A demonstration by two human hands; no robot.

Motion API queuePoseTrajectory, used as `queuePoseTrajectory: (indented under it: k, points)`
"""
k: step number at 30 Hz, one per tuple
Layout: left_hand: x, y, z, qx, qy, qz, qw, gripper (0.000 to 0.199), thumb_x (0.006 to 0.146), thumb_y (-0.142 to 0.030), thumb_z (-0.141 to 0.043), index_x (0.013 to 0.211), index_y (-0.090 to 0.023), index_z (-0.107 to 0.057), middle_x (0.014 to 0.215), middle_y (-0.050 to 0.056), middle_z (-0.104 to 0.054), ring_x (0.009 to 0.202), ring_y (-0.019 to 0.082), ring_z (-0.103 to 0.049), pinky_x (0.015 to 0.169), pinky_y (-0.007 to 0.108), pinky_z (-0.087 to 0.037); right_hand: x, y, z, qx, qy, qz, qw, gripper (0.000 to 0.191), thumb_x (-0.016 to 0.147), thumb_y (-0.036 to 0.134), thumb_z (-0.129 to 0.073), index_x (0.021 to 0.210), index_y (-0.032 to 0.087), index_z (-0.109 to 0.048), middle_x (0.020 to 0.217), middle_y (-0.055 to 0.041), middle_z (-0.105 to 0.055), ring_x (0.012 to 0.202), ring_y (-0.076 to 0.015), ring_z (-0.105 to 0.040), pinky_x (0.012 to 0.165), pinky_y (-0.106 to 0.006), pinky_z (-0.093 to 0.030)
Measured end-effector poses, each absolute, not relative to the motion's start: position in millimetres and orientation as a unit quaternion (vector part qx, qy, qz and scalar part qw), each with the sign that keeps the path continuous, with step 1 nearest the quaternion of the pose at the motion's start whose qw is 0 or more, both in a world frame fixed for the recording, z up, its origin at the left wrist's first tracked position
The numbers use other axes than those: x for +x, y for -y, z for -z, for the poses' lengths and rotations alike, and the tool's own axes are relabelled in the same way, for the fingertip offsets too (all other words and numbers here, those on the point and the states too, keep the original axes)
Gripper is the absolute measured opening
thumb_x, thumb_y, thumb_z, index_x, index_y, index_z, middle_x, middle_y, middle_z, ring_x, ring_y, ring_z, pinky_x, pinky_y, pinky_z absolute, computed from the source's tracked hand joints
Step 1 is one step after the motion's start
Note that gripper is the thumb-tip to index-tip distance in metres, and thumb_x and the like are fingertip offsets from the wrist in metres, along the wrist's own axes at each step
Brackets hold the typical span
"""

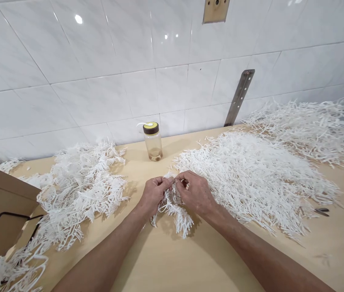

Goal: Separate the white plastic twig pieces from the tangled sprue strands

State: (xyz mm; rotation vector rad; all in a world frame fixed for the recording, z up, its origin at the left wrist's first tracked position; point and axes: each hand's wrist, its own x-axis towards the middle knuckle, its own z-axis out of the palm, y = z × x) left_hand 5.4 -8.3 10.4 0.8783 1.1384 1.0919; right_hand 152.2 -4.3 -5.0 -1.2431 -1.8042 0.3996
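My left hand (155, 192) is closed in a pinch on a white branching plastic sprig (182, 219), which hangs below the fingers onto the table. My right hand (194, 190) pinches at the same spot, thumb and forefinger almost touching the left fingertips. What lies between the right fingertips is too small to make out. To the right, close by my right hand, spreads a large pile of thin white sprigs (260, 174). On the left is a looser heap of white branching sprigs (83, 190).
A clear bottle with a black and yellow lid (153, 142) stands behind my hands. Small dark snips (322, 211) lie at the right. More white strands (318, 125) sit by the wall near a metal bracket (239, 97). A cardboard box (1, 215) is at left.
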Motion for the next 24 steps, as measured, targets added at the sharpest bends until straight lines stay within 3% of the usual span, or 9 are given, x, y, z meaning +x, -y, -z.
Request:
queuePoseTrajectory:
  k: [6,11,16,21,24]
  points:
    - [7.7,9.7,-7.5,0.375,-0.511,-0.499,0.591,0.04,0.063,-0.046,-0.082,0.062,-0.017,-0.054,0.041,-0.009,-0.041,0.033,0.003,-0.028,0.036,0.019,-0.022,147.6,6.4,5.7,-0.481,0.741,-0.163,0.439,0.006,0.084,0.014,-0.055,0.081,0.019,-0.058,0.076,-0.0019,-0.063,0.067,-0.0155,-0.059,0.063,-0.029,-0.046]
    - [1.8,5.3,-3.7,0.363,-0.486,-0.482,0.632,0.041,0.061,-0.045,-0.083,0.061,-0.017,-0.054,0.044,-0.007,-0.044,0.035,0.005,-0.033,0.036,0.019,-0.024,147.8,6.1,5.0,-0.474,0.74,-0.198,0.435,0.005,0.089,0.021,-0.056,0.088,0.019,-0.062,0.082,-0.0018,-0.068,0.067,-0.0144,-0.061,0.061,-0.027,-0.046]
    - [-3.0,2.3,-1.5,0.367,-0.486,-0.453,0.651,0.04,0.062,-0.045,-0.083,0.061,-0.016,-0.054,0.042,-0.009,-0.039,0.033,0.003,-0.027,0.034,0.019,-0.02,151.1,6.6,-0.5,-0.457,0.747,-0.194,0.442,0.008,0.088,0.02,-0.058,0.083,0.019,-0.062,0.079,-0.0012,-0.067,0.066,-0.0138,-0.06,0.063,-0.026,-0.047]
    - [-3.0,2.9,-0.4,0.378,-0.47,-0.464,0.649,0.042,0.062,-0.045,-0.083,0.061,-0.016,-0.053,0.046,-0.007,-0.045,0.037,0.006,-0.037,0.036,0.02,-0.028,151.6,8.1,-4.1,-0.485,0.741,-0.215,0.413,0.007,0.087,0.02,-0.056,0.083,0.018,-0.062,0.076,-0.0015,-0.066,0.065,-0.0145,-0.06,0.06,-0.027,-0.046]
    - [-4.1,3.3,-3.8,0.384,-0.49,-0.441,0.647,0.041,0.062,-0.044,-0.082,0.058,-0.016,-0.053,0.042,-0.007,-0.041,0.034,0.005,-0.031,0.034,0.019,-0.023,151.5,8.5,-5.3,-0.499,0.722,-0.256,0.404,0.01,0.088,0.023,-0.056,0.088,0.019,-0.065,0.074,-0.0008,-0.069,0.062,-0.0147,-0.061,0.057,-0.027,-0.046]
